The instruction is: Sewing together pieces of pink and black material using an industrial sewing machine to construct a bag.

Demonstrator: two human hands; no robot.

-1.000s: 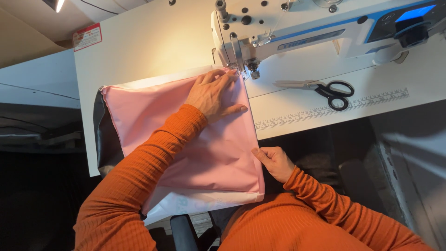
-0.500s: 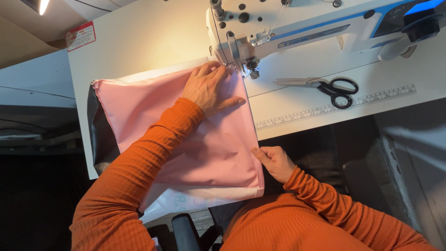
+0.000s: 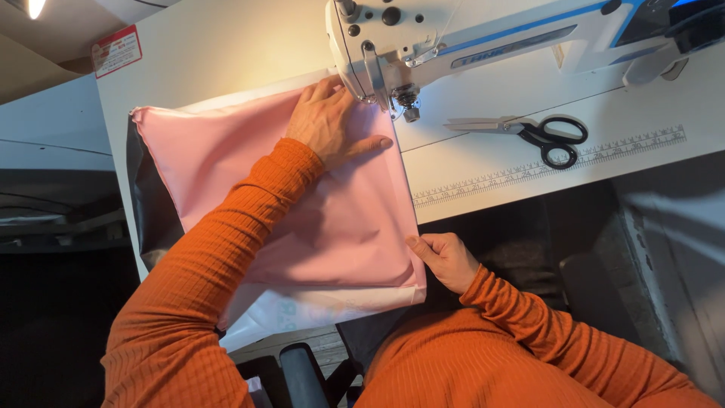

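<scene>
A sheet of pink fabric (image 3: 226,162) lies flat on the white sewing table (image 3: 483,83), its right edge running down from the needle of the white sewing machine (image 3: 393,38). My left hand (image 3: 328,125) presses flat on the fabric's top right part, fingers spread, just left of the presser foot. My right hand (image 3: 445,261) pinches the fabric's right edge near its lower corner, off the table's front. Both arms wear orange ribbed sleeves.
Black-handled scissors (image 3: 536,132) lie on the table right of the needle, above a printed ruler strip (image 3: 551,162) along the front edge. Black material (image 3: 147,204) hangs under the fabric's left side. A red and white label (image 3: 117,51) is stuck at the table's far left.
The view has shifted a little. My left hand stays flat on the fabric near the needle and my right hand keeps its pinch on the edge.
</scene>
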